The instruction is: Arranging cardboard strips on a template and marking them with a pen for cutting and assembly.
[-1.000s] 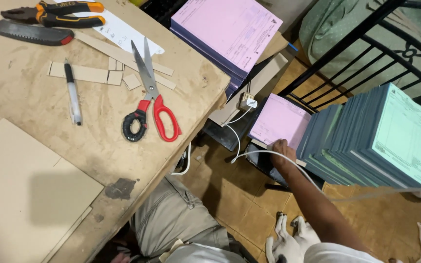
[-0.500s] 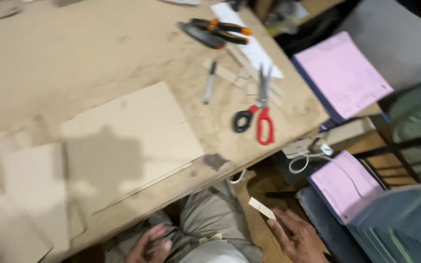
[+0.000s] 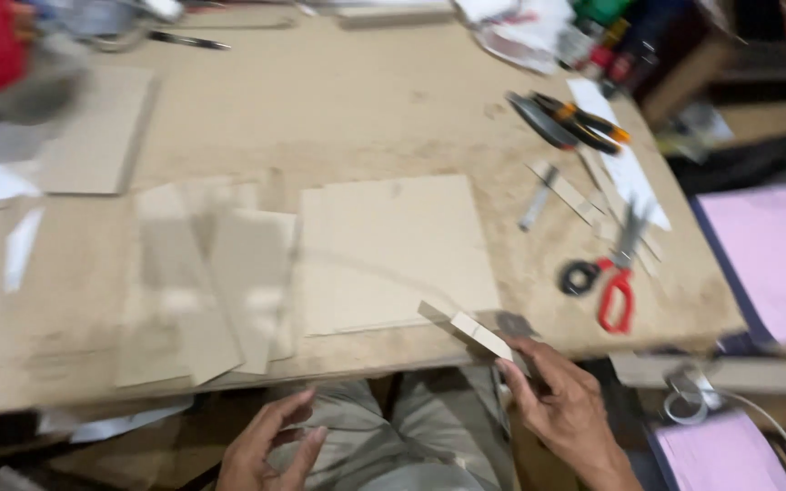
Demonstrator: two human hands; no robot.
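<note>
A worn, scuffed wooden counter (image 3: 357, 109) fills the view under soft light, with dim, cluttered storage (image 3: 748, 118) at its far right end.

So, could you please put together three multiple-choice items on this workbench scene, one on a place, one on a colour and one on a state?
1. Where do the scissors lie?
A. on the table, near its right edge
B. on the floor
C. on the pink paper stack

2. What colour are the scissor handles?
A. both green
B. one red, one black
C. both white

3. What is the right hand doing?
A. resting flat and empty
B. gripping the pliers
C. holding a small cardboard strip

Answers: 1 A, they lie on the tabletop beside its right edge. 2 B, one loop is red, the other black. 3 C, its fingers pinch the strip at the table's front edge, while the left hand is open and empty.
</note>
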